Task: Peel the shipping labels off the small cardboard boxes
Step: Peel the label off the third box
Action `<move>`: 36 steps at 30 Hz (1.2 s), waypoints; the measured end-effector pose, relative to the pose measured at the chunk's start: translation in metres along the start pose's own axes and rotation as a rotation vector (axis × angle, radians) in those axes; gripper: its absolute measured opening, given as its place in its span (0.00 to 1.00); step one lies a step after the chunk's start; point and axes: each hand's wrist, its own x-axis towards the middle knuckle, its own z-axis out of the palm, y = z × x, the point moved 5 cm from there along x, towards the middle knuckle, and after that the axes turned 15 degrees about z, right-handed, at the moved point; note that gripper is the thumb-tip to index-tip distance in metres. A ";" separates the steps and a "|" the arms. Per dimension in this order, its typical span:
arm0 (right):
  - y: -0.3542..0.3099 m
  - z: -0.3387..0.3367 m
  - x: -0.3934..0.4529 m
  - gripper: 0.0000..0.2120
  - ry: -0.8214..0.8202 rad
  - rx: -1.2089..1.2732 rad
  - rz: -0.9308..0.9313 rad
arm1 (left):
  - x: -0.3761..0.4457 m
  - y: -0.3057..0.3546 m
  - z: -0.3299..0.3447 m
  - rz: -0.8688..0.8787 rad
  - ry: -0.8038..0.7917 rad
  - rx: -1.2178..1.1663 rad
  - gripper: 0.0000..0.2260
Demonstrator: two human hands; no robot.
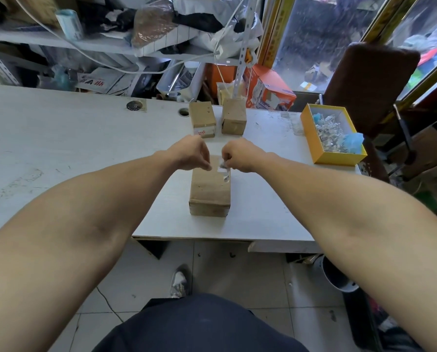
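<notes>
A small brown cardboard box (209, 194) lies on the white table (59, 153) in front of me. A white shipping label (222, 166) with a barcode sits at the box's far end, partly lifted and torn. My right hand (240, 154) pinches the label's edge from the right. My left hand (192, 153), fingers curled, holds the far left end of the box beside the label. Two more cardboard boxes stand further back: the left box (202, 119) with a white label on its near face, and the right box (234, 116).
A yellow open box (339, 158) holding silvery bits and blue pieces sits at the table's right. A brown chair (369, 80) stands behind it. Cluttered shelves and an orange carton (270, 90) lie beyond the far edge. A dark bin (336, 275) stands on the floor.
</notes>
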 end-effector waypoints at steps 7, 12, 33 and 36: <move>0.002 0.005 0.004 0.07 -0.013 0.168 0.055 | 0.000 0.016 0.002 0.121 0.045 0.023 0.23; 0.003 0.008 0.007 0.06 -0.033 0.464 0.158 | 0.001 0.011 0.003 0.096 0.148 0.010 0.10; -0.011 0.002 0.024 0.08 -0.008 0.129 0.053 | 0.011 -0.013 0.014 -0.024 0.170 -0.144 0.09; -0.013 0.004 0.029 0.07 0.021 0.128 0.077 | 0.010 -0.020 0.013 -0.040 0.135 -0.314 0.10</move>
